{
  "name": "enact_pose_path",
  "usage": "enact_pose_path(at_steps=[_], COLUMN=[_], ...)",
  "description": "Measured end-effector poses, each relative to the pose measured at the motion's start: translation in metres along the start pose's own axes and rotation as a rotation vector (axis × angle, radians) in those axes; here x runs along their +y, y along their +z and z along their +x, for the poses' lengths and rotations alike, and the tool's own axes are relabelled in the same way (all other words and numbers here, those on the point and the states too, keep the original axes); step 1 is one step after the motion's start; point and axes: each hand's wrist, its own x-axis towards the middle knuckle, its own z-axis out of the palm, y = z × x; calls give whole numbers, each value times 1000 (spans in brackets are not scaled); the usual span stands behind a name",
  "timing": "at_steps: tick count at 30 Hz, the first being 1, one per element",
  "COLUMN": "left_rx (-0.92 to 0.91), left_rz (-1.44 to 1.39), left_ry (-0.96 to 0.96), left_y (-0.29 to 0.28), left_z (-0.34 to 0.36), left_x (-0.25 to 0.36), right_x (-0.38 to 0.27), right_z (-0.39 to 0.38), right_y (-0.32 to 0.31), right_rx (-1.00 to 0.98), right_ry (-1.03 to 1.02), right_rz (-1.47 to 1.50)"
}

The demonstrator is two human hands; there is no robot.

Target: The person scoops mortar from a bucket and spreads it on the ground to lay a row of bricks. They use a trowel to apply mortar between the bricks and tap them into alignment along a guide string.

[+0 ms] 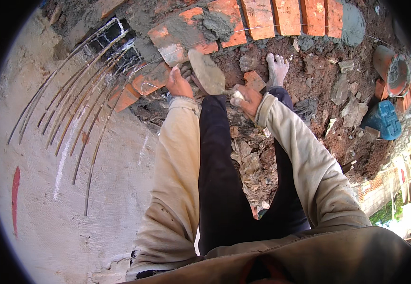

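Note:
My right hand (pixel 248 100) grips the handle of a trowel, whose mortar-smeared blade (pixel 205 71) angles up and left toward the bricks. My left hand (pixel 179 83) is just left of the blade, beside a low row of bricks (pixel 148 78), fingers curled and partly hidden, so I cannot make out what they hold. A curved course of upright red bricks (pixel 286 14) crosses the top, with grey mortar (pixel 217 23) on its left part and a thin string along it. My bare foot (pixel 276 68) stands on rubble below that course.
Several bent rebars (pixel 73 128) project over a plastered wall (pixel 35 199) at left. At right are a mortar-coated orange pipe-like piece (pixel 389 71) and a blue plastic object (pixel 385 120) on soil and broken stones (pixel 338 104). A sunlit structure (pixel 409 175) shows at far right.

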Motion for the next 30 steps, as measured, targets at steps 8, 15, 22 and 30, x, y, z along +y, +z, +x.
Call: enact_pose_path(at_steps=[8, 15, 22, 30], left_rx=[11, 99, -48, -71], left_rz=[-42, -159, 182, 99], left_ry=[60, -114, 340, 485], left_y=[23, 34, 115, 107], left_z=[-2, -26, -6, -28], left_x=[22, 16, 39, 34], right_x=[-4, -20, 11, -8], right_z=[39, -48, 0, -3], right_y=[15, -39, -61, -69], right_rx=[-22, 510, 773, 572], right_ry=[29, -109, -130, -168], right_rz=[447, -706, -1065, -774])
